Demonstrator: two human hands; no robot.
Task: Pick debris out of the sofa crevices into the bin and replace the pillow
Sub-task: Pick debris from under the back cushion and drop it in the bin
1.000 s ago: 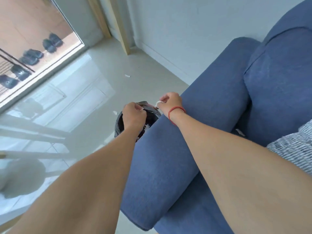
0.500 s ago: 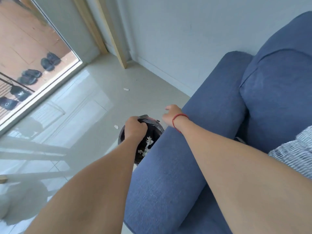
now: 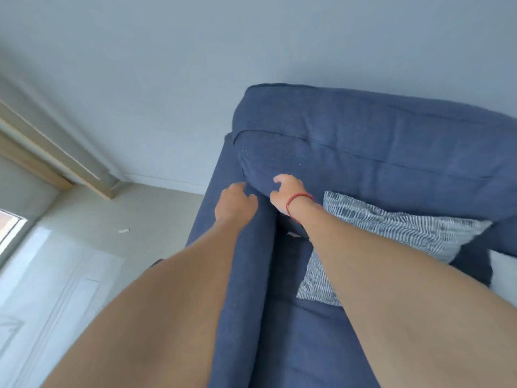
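A blue sofa fills the right half, its armrest [image 3: 246, 275] running toward me and its back cushion [image 3: 363, 169] against the wall. My left hand [image 3: 233, 201] rests on top of the armrest, fingers loosely curled, holding nothing. My right hand [image 3: 288, 191], with a red string at the wrist, presses spread fingers against the lower corner of the back cushion. A white scrap of debris [image 3: 293, 234] lies in the crevice between armrest and seat, just below my right wrist. A grey-and-white striped pillow [image 3: 391, 233] leans on the seat behind my right forearm. The bin is hidden by my left arm.
A white paper scrap [image 3: 123, 230] lies on the pale tiled floor [image 3: 84, 275] left of the sofa. A wooden door frame [image 3: 56, 169] stands at the far left by a bright window. A white object [image 3: 503, 275] sits at the sofa's right edge.
My view swung up and right from the bin to the sofa corner. My left hand let go of the bin's rim and moved onto the armrest; my right hand moved to the back cushion.
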